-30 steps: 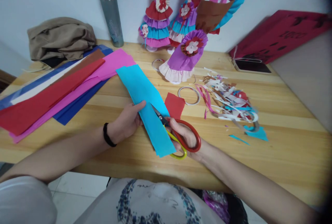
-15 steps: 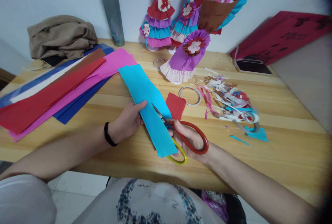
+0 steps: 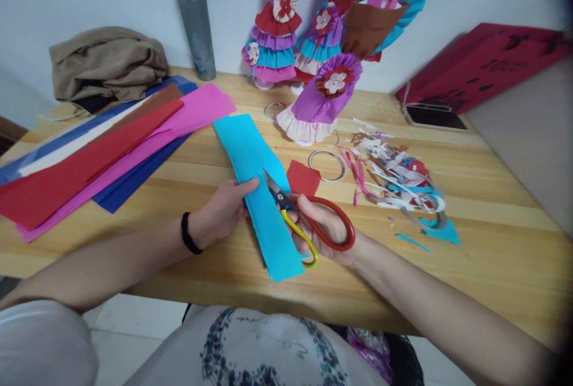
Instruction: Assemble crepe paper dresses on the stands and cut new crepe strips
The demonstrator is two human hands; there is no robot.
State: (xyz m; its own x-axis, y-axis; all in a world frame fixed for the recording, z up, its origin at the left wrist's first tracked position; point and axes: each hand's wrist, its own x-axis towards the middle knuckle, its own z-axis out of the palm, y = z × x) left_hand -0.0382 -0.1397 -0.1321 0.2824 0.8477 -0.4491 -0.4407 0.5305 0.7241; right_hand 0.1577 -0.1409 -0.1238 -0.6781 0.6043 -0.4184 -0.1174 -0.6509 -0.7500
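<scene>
A long strip of turquoise paper [image 3: 255, 153], in what looks like more than one layer, slants across the middle in front of me. My left hand [image 3: 228, 210] pinches its left edge, thumb on top and fingers hidden underneath. In my right hand [image 3: 326, 228] is a pair of scissors [image 3: 281, 198] with one red and one yellow handle. The blades look closed or nearly so and lie over the paper, tips pointing up and left. Some of the right fingers are hidden behind the handles and paper.
Red, pink and blue paper strips [image 3: 102, 165] lie on the left. A red paper piece [image 3: 304, 178], a tape roll [image 3: 327, 165] and a scrap pile [image 3: 398, 174] are to the right. Paper-dressed figures [image 3: 275, 40], a bottle [image 3: 194, 28], a cloth [image 3: 107, 61] and a phone [image 3: 434, 117] stand or lie behind.
The scissors have come up and left, and now their whole blades and yellow handle show above the paper. The turquoise paper has shifted slightly; its lower end sits lower.
</scene>
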